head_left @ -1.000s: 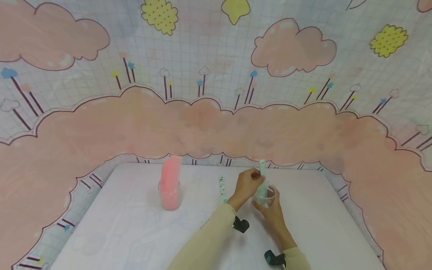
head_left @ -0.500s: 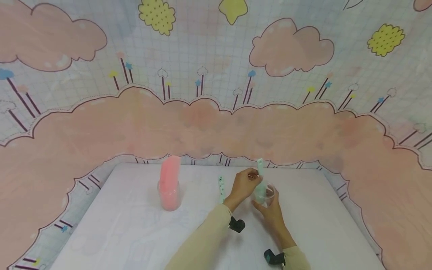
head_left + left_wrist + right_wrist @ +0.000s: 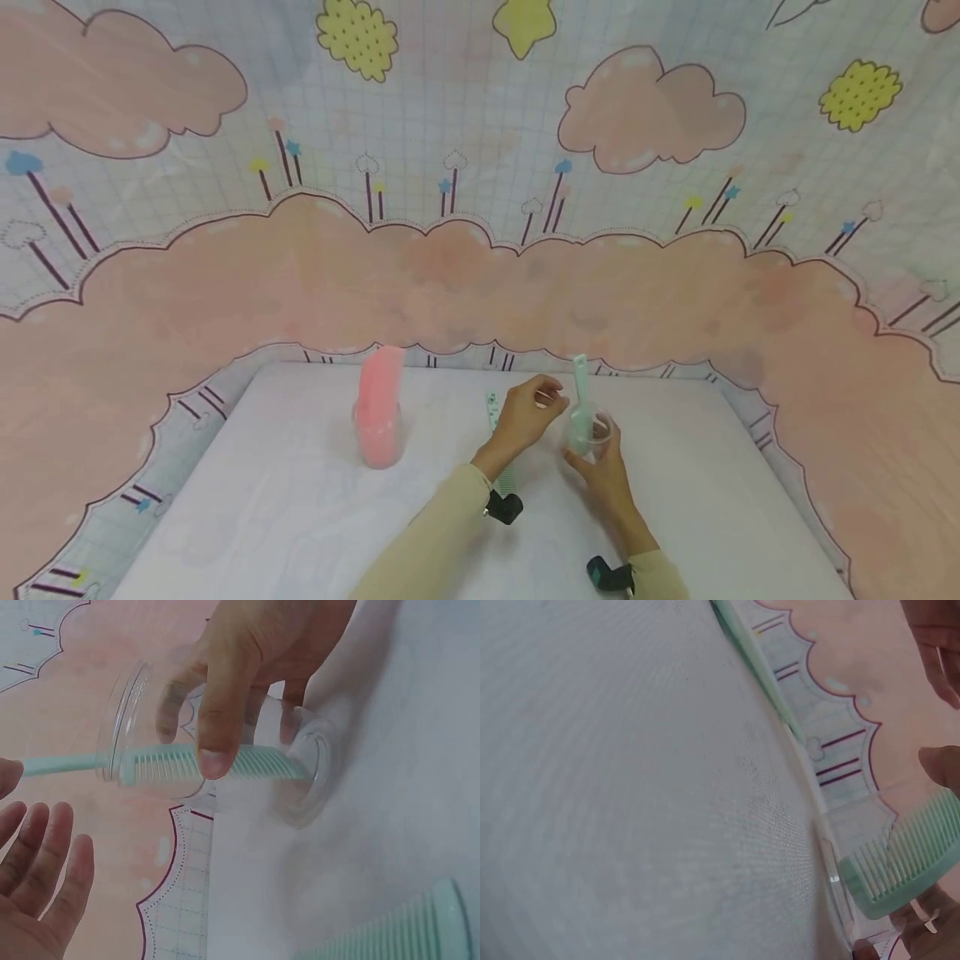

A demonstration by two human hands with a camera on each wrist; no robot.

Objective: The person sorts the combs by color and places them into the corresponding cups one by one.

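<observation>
My right hand [image 3: 603,475] grips a clear jar [image 3: 124,724], with its thumb and fingers round the wall. A mint-green comb [image 3: 166,754] stands in that jar, teeth inside and handle [image 3: 580,379] rising above the rim. Just left of the handle in the head view is my left hand [image 3: 525,412], apart from it and holding nothing; the left wrist view shows its fingers [image 3: 56,847] spread and relaxed. A second mint-green comb [image 3: 492,408] lies on the table, partly hidden beneath the left forearm. Its toothed end [image 3: 409,930] appears in the left wrist view.
On the left of the white table [image 3: 285,500] stands another clear jar [image 3: 357,427] holding a tall, flat pink object [image 3: 380,392]. A cartoon-printed backdrop [image 3: 450,283] rises behind the table and along its sides.
My left hand has let go of the comb's handle and moved left and slightly towards me. The right hand still holds the jar in the same place. More of the table comb's toothed end shows.
</observation>
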